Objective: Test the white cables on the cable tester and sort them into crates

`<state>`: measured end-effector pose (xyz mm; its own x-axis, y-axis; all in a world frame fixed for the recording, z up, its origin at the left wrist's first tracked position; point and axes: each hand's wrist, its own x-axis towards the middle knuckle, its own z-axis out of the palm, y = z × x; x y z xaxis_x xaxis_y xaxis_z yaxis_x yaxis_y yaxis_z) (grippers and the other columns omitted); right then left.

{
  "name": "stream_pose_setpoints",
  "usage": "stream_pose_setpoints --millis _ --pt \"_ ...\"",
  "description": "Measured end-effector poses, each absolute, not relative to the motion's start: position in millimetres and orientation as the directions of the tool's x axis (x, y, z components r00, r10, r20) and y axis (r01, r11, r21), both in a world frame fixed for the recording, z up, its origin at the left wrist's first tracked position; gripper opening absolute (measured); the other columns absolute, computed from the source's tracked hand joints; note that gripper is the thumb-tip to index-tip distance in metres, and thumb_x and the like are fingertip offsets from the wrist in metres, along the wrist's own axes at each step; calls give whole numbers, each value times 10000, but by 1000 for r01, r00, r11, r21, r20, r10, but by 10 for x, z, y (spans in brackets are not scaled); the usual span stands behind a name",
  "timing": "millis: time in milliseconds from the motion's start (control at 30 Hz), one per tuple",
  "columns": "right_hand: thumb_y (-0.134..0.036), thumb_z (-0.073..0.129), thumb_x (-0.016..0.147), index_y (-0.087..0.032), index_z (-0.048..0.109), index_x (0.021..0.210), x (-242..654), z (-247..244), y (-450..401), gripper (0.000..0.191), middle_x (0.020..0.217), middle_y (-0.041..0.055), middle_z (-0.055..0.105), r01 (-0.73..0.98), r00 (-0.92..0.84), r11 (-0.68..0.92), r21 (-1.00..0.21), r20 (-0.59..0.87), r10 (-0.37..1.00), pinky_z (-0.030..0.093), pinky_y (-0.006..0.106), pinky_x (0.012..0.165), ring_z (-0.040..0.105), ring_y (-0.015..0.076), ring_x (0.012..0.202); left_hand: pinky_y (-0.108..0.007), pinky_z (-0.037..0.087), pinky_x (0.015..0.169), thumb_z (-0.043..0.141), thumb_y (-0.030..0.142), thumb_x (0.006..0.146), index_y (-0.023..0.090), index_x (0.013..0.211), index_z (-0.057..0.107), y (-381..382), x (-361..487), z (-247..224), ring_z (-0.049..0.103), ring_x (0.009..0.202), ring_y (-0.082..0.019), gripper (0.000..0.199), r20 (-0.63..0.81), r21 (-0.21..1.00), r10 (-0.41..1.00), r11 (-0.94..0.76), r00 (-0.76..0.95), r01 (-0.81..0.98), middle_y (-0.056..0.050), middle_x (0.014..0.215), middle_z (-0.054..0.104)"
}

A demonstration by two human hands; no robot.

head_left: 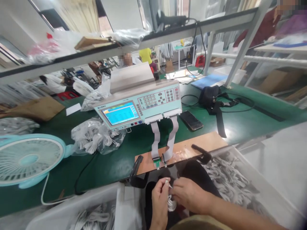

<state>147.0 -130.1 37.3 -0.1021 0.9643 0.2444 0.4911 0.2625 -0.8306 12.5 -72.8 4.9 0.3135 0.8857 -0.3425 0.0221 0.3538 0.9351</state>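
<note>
Low in the view, over my lap, my left hand (160, 198) is closed on a white coiled cable (171, 204), with one connector end showing at the fingertips. My right hand (188, 193) pinches close beside it, at the cable's other end; a small dark tip shows above its fingers. Just ahead, two connector fixtures on grey ribbon cables (170, 140) sit on a wooden board (203, 144) at the table's edge. The ribbons run up to a light-blue tester (153, 102) with a lit screen (120, 113).
Black clamps (138, 172) hold the board. White bins of cables stand at left (115, 198) and right (263, 191). A blue fan (31, 159), bagged cables (96, 135), a phone (191, 120) and a black bag (211, 97) lie on the green table (251, 127). People sit beyond.
</note>
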Motion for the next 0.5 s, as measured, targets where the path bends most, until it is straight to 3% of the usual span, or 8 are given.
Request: stream_pose_setpoints --millis 100,167,267,500 --pt "-286 450 862 -186 557 745 1474 340 -1169 188 717 20 540 431 75 158 -889 209 975 412 265 635 482 145 665 -256 490 705 693 351 690 139 871 704 -665 188 97 620 797 -206 279 -329 934 893 356 307 -37 -77 839 701" --pt "-332 457 858 -185 520 713 1460 271 -1064 216 661 -10 511 241 238 26 -970 85 967 398 240 584 466 128 615 -265 500 715 723 354 657 140 873 709 -628 222 118 633 811 -217 304 -330 929 906 361 266 -77 -79 845 711" --pt "-390 518 814 -176 519 686 1417 140 -934 250 612 -33 495 -14 308 -49 -999 -51 950 388 231 568 462 117 577 -267 517 655 753 364 622 132 879 708 -584 234 90 649 736 -206 349 -370 904 899 406 233 -131 -74 806 715" --pt "-370 572 761 -162 577 663 1360 72 -863 230 608 -18 535 -63 381 -71 -995 -90 920 387 236 557 478 127 582 -242 520 617 791 335 586 128 876 703 -515 175 -44 659 698 -181 367 -431 862 872 474 232 -180 -74 796 720"
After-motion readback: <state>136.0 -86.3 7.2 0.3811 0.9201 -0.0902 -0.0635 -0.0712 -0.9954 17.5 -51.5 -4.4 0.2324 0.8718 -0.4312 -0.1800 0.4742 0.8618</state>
